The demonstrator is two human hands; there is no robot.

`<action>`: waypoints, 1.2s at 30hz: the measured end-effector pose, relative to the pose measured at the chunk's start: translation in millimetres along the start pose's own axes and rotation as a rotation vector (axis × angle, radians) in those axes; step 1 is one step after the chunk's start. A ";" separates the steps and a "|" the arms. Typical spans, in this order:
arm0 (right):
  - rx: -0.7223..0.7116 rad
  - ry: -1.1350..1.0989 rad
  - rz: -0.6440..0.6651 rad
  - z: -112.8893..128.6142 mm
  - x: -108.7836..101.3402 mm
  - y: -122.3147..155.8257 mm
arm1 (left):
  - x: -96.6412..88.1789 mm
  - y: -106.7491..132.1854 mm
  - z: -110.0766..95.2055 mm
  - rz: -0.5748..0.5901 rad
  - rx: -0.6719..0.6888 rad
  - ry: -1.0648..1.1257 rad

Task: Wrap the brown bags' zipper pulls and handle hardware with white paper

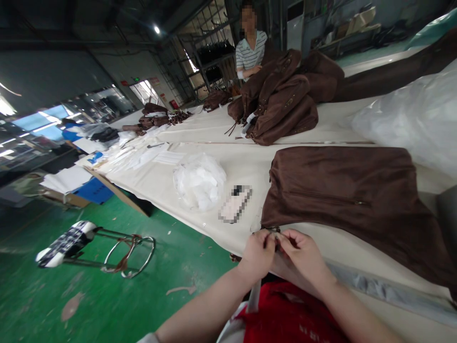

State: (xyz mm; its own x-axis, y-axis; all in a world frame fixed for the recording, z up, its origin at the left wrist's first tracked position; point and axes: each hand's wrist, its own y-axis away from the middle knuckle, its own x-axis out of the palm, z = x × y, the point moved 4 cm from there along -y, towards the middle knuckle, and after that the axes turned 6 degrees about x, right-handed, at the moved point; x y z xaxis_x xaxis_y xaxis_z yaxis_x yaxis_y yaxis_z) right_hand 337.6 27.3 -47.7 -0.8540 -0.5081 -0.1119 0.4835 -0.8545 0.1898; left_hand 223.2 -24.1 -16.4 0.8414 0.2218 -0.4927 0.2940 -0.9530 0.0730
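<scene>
A brown leather-like bag (pixel 342 176) lies flat on the table in front of me, with a zipper (pixel 357 203) across its face. Close to the table's front edge, at the bag's lower left corner, my left hand (pixel 260 250) and my right hand (pixel 298 250) meet. The fingers of both are closed in a pinch around something small and dark. My fingertips cover most of it, so its kind is hidden. Left of the bag lies a phone (pixel 235 205), and past that a crumpled clear plastic bag (pixel 200 181) with white pieces inside.
Across the table (pixel 246 164) brown bags (pixel 282 95) are heaped before a person in a striped shirt (pixel 250 55). Clear plastic sheeting (pixel 414 114) lies at right. White papers (pixel 135 157) spread to the left. A stool (pixel 71 243) lies on its side on the green floor.
</scene>
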 end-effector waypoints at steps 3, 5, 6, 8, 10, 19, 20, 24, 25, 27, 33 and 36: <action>-0.069 0.088 -0.031 3.8 2.0 3.7 | 1.5 -4.6 4.0 0.075 -0.225 0.434; -0.105 0.137 -0.028 5.4 3.3 5.5 | 1.0 -6.0 0.6 0.147 -0.276 0.591; -0.109 0.145 -0.021 5.6 3.4 5.8 | 0.2 -6.1 -1.2 0.169 -0.283 0.641; -0.061 0.081 0.003 3.9 2.2 4.7 | -3.8 -6.0 -4.1 0.160 -0.230 0.575; 0.048 -0.089 0.030 0.1 0.0 1.8 | -9.9 -5.3 -8.3 0.107 -0.058 0.292; 0.243 -0.350 0.017 -2.4 -2.6 -8.7 | -7.7 12.1 -16.6 0.133 0.412 -0.808; 0.246 -0.329 0.014 -2.6 -2.3 -9.2 | -8.0 12.4 -16.0 0.124 0.406 -0.820; 0.259 -0.233 0.053 -3.7 0.6 -11.4 | -9.1 12.2 -12.9 0.088 0.383 -0.819; 0.259 -0.200 0.073 -3.6 1.5 -12.0 | -8.9 11.8 -12.0 0.084 0.378 -0.802; 0.249 -0.161 0.100 -2.7 2.4 -12.7 | -7.8 10.9 -10.8 0.072 0.367 -0.715; 0.201 -0.350 0.112 4.7 -1.7 -10.6 | 3.8 5.2 -6.0 0.142 0.115 0.177; 0.183 -0.358 0.082 5.2 -7.1 -12.3 | 15.4 2.4 1.5 0.269 -0.154 0.574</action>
State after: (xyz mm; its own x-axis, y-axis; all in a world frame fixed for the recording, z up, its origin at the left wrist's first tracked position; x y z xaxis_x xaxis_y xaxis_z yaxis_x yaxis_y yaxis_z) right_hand 336.8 42.0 -44.1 -0.8425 -0.4764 0.2514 0.5383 -0.7628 0.3584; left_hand 236.2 -23.3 -25.1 0.9905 0.0956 0.0987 0.0654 -0.9598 0.2731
